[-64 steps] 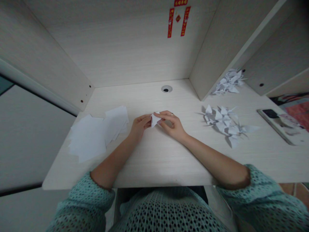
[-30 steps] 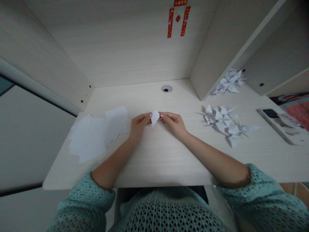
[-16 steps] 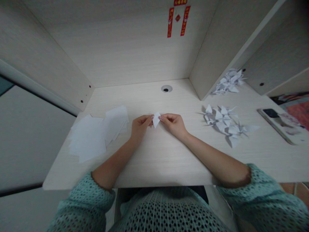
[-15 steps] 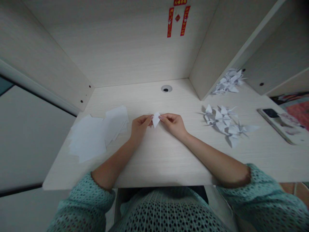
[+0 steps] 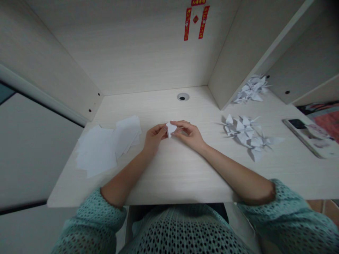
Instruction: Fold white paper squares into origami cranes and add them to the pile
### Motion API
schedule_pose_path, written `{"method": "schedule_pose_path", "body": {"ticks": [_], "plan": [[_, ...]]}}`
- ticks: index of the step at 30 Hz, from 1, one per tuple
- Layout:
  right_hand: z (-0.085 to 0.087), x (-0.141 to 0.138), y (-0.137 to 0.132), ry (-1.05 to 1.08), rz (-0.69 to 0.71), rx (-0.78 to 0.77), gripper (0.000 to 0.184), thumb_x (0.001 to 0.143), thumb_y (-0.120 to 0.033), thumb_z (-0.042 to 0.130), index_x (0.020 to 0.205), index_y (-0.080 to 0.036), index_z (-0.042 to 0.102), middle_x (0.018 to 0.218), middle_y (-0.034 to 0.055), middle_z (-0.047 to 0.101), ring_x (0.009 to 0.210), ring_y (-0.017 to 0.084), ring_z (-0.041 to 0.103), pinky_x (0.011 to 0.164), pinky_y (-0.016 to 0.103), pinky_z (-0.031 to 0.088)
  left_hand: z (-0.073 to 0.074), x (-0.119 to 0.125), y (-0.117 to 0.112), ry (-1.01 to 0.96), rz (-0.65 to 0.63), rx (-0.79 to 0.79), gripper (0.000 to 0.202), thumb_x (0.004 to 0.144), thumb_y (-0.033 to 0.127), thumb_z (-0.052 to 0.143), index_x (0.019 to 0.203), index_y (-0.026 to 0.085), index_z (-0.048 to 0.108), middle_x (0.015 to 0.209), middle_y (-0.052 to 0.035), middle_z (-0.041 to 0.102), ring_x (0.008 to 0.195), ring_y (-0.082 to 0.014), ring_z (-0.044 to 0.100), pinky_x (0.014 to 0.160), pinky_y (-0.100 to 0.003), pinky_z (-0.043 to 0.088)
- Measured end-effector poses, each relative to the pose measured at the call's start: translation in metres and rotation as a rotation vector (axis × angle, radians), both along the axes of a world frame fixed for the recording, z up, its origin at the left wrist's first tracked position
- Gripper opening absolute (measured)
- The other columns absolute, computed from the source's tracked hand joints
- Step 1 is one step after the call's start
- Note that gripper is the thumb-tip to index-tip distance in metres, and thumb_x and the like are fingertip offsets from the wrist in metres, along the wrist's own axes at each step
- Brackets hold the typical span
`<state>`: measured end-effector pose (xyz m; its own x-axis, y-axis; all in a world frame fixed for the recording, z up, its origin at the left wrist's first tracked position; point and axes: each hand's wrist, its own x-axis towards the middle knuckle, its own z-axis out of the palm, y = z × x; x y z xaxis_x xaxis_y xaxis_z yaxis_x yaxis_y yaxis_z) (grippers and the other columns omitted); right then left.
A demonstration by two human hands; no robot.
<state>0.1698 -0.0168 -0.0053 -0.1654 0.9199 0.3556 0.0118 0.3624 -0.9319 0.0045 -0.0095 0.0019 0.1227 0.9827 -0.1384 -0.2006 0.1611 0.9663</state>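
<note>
A small folded piece of white paper [image 5: 171,129] is held up between my two hands over the middle of the desk. My left hand [image 5: 154,137] pinches its left side, thumb in front and fingers behind. On the other side, my right hand [image 5: 191,134] has its index finger along the paper's top edge and its thumb at the lower right edge. To the left lie flat white paper sheets [image 5: 96,150] in loose overlapping stacks. Folded paper cranes [image 5: 242,130] lie in a cluster to the right of my right hand.
More paper cranes [image 5: 251,89] are heaped behind the upright divider [image 5: 229,60]. A phone [image 5: 308,137] lies at the far right, near a red cloth [image 5: 328,121]. A round cable hole [image 5: 183,97] sits at the desk's back. Red paper strips [image 5: 187,24] hang on the back panel.
My right index finger has moved up to the top of the folded paper, and the thumb has gone lower, so the fingers are spread wider. My left hand keeps its pinch.
</note>
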Motion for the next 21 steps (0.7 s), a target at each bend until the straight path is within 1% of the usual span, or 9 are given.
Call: {"method": "schedule_pose_path", "body": {"ticks": [3,5,9,11,13,15,18,21], "plan": [[0.0,0.0,0.0,0.038,0.033,-0.041,0.049,0.064,-0.033,0.08,0.111,-0.031,0.068,0.103,0.0041,0.062,0.077,0.014,0.059,0.074,0.032,0.053,-0.002,0.0,0.001,-0.06,-0.009,-0.032,0.036,0.063,0.043,0.076,0.089,0.019,0.072,0.081,-0.0026,0.071,0.072,-0.0126,0.063,0.07,-0.027,0.052],[0.0,0.0,0.0,0.039,0.023,-0.048,0.049,0.062,-0.033,0.081,0.109,-0.03,0.069,0.102,0.004,0.063,0.076,0.013,0.06,0.073,0.031,0.053,-0.003,0.0,0.002,-0.09,-0.013,-0.034,0.035,0.061,0.04,0.077,0.088,0.018,0.072,0.081,-0.0025,0.071,0.072,-0.0122,0.063,0.07,-0.027,0.052],[0.002,0.0,0.0,0.056,-0.026,-0.023,0.035,0.068,-0.034,0.077,0.102,-0.029,0.072,0.092,0.0032,0.067,0.073,0.013,0.061,0.071,0.03,0.051,-0.003,0.0,0.001,-0.081,-0.024,-0.027,0.033,0.06,0.038,0.079,0.085,0.018,0.072,0.081,-0.0022,0.072,0.07,-0.0117,0.064,0.071,-0.027,0.052],[0.001,0.0,0.0,0.059,-0.06,-0.016,0.025,0.073,-0.035,0.072,0.097,-0.028,0.074,0.09,0.0033,0.07,0.078,0.015,0.063,0.075,0.031,0.05,-0.003,0.0,0.001,-0.059,-0.045,-0.024,0.033,0.06,0.038,0.079,0.086,0.018,0.072,0.082,-0.0028,0.073,0.071,-0.0125,0.065,0.073,-0.028,0.053],[-0.002,-0.001,0.001,0.08,-0.095,-0.043,0.018,0.076,-0.035,0.069,0.092,-0.028,0.075,0.09,0.0032,0.072,0.084,0.017,0.064,0.08,0.033,0.049,-0.002,0.001,0.0,-0.027,-0.079,-0.018,0.034,0.06,0.037,0.079,0.088,0.018,0.073,0.085,-0.0034,0.073,0.074,-0.0134,0.066,0.074,-0.028,0.053],[-0.005,-0.001,0.002,0.126,-0.131,-0.098,0.015,0.075,-0.035,0.069,0.085,-0.026,0.076,0.088,0.0027,0.074,0.082,0.017,0.066,0.079,0.033,0.05,-0.001,0.001,-0.001,0.019,-0.107,-0.015,0.035,0.061,0.036,0.079,0.09,0.018,0.073,0.087,-0.0043,0.074,0.076,-0.0142,0.066,0.075,-0.028,0.052],[-0.009,-0.003,0.003,0.171,-0.183,-0.164,0.015,0.072,-0.035,0.071,0.078,-0.023,0.075,0.081,0.002,0.074,0.072,0.016,0.066,0.072,0.031,0.051,0.0,0.002,-0.001,0.078,-0.118,-0.025,0.038,0.061,0.037,0.079,0.092,0.017,0.073,0.09,-0.0057,0.074,0.079,-0.0156,0.067,0.075,-0.028,0.052],[-0.009,-0.004,0.003,0.171,-0.19,-0.182,0.016,0.07,-0.034,0.072,0.079,-0.021,0.075,0.078,0.0016,0.074,0.068,0.015,0.065,0.069,0.029,0.051,0.0,0.003,-0.001,0.055,-0.106,-0.05,0.049,0.06,0.036,0.08,0.104,0.018,0.07,0.094,-0.0063,0.074,0.084,-0.0176,0.067,0.077,-0.03,0.053]]}}
